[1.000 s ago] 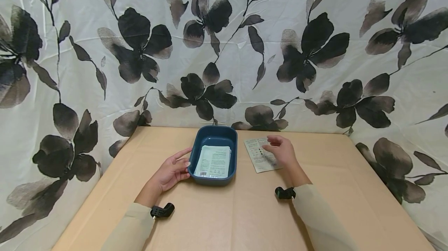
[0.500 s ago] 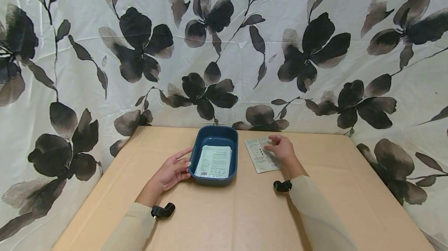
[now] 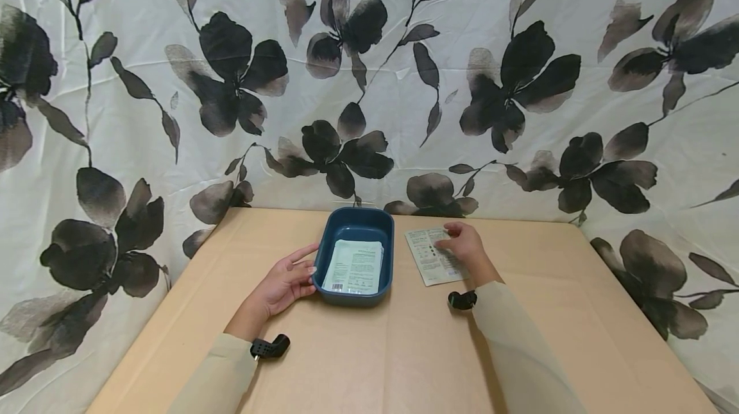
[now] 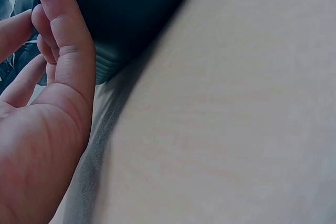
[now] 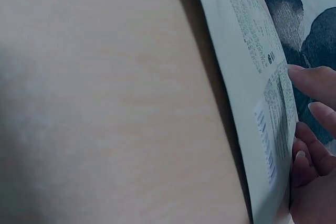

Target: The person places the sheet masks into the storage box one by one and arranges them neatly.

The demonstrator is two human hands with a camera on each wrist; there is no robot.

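Note:
A dark blue plastic bin (image 3: 353, 300) stands near the table's far edge. In it lie pale green printed packets (image 3: 353, 266), apparently stacked. My left hand (image 3: 285, 282) is at the bin's left side, its fingers touching the outer wall near the rim; the left wrist view shows them against the dark wall (image 4: 126, 14). Right of the bin, another flat pale packet (image 3: 426, 257) with small print lies on the table. My right hand (image 3: 466, 248) is over its right side. In the right wrist view, fingertips (image 5: 296, 69) meet the packet's edge, and a barcode (image 5: 265, 145) shows.
A light tan covering lies over the table (image 3: 381, 362). Behind it hangs a white cloth (image 3: 427, 163) with dark flowers, close to the far edge. Black wrist cameras (image 3: 270, 346) are worn on both wrists.
My right wrist and forearm have shifted slightly forward and to the left, while the right fingers stay at the packet. The left hand, bin and packets keep their places.

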